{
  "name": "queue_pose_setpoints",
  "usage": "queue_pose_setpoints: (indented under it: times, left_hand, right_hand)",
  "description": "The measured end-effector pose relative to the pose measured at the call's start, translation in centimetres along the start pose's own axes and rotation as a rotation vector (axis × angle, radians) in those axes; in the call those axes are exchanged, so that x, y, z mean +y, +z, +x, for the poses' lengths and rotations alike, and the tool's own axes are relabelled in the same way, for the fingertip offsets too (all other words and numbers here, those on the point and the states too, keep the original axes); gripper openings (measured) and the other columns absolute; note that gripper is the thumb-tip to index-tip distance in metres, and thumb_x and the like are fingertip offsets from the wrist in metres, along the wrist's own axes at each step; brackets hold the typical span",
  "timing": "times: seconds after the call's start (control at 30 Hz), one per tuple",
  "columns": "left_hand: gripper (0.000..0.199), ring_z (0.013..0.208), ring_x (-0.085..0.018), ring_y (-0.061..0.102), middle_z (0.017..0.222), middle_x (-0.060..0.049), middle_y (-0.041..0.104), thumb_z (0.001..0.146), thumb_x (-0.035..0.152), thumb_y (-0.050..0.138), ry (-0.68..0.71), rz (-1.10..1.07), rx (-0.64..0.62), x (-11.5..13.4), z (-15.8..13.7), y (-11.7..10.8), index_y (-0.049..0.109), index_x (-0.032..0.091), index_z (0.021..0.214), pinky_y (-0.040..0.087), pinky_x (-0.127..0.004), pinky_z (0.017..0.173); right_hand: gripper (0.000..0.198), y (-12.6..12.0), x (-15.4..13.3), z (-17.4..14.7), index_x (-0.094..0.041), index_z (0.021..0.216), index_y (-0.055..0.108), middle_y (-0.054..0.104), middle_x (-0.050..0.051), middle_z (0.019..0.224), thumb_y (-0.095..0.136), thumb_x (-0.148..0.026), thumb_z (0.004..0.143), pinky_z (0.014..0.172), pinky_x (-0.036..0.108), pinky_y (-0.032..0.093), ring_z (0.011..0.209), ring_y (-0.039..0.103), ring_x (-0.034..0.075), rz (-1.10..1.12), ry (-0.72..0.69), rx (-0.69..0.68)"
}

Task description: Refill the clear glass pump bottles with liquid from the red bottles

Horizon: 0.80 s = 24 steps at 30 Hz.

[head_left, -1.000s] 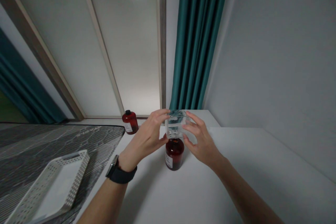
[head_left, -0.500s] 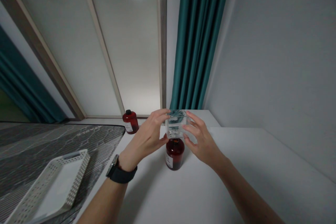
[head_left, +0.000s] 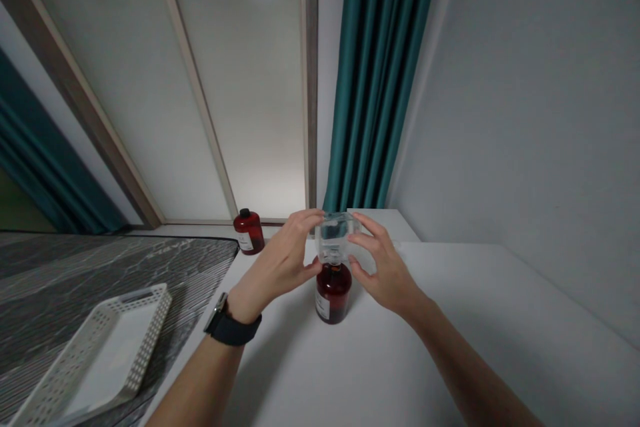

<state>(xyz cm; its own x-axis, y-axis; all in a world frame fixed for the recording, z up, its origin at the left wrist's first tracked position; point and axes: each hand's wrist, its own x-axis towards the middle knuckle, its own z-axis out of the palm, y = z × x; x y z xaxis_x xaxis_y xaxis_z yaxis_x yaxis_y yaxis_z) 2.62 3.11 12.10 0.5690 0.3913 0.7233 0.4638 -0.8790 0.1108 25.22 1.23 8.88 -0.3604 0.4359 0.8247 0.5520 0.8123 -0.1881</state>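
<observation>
Between my two hands is a clear, box-shaped container (head_left: 334, 238) that looks like glass or plastic. My left hand (head_left: 285, 255) grips its left side, fingers at the upper edge and thumb low down. On the opposite side, the fingers of my right hand (head_left: 380, 263) press against it. Directly below stands a dark red bottle (head_left: 333, 297) with a white label, upright on the white table (head_left: 380, 373). The container's underside overlaps the bottle's neck in view; whether they touch I cannot tell. A black watch is on my left wrist.
Another dark red bottle (head_left: 249, 233), with a black cap and white label, stands at the table's far left corner. A white perforated basket (head_left: 150, 340) sits on the grey patterned surface (head_left: 195, 263) to the left. Behind are a green curtain (head_left: 380, 80) and frosted panels.
The clear container has tilted slightly between my hands, so its upper face shows differently. Both hands stay almost in place, and the bottles have not moved.
</observation>
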Motion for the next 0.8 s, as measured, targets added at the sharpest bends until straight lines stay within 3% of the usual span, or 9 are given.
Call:
queue_pose_setpoints:
  times: [0.4,0.67,0.8]
  left_hand:
    - [0.076,0.130,-0.033,0.050,0.138,-0.017,0.049,0.082,0.019,0.065,-0.129,-0.039,-0.062,-0.2,-0.6,0.9,0.025,0.022,0.147,0.049,-0.055,0.105]
    - [0.075,0.136,-0.031,0.045,0.148,-0.016,0.041,0.087,0.022,0.062,-0.141,-0.177,-0.026,0.2,-0.4,1.0,0.022,0.025,0.151,0.044,-0.055,0.110]
    - [0.088,0.142,-0.034,0.035,0.153,-0.017,0.030,0.079,0.026,0.073,-0.116,-0.169,-0.090,1.3,0.0,0.2,0.023,0.026,0.151,0.039,-0.056,0.115]
  right_hand:
    - [0.053,0.1,0.1,-0.3,-0.028,0.132,0.047,0.043,0.012,0.146,0.054,-0.008,0.084,0.113,0.054,0.039,0.138,0.044,0.028,0.142,0.186,-0.050]
    - [0.043,0.5,0.6,-0.1,-0.026,0.123,0.053,0.055,0.009,0.123,0.062,-0.023,0.082,0.098,0.043,0.050,0.116,0.056,0.025,0.404,0.340,0.097]
    - [0.038,-0.1,0.7,0.3,-0.025,0.122,0.053,0.061,0.007,0.115,0.060,-0.033,0.086,0.094,0.042,0.051,0.102,0.062,0.023,0.583,0.456,0.030]
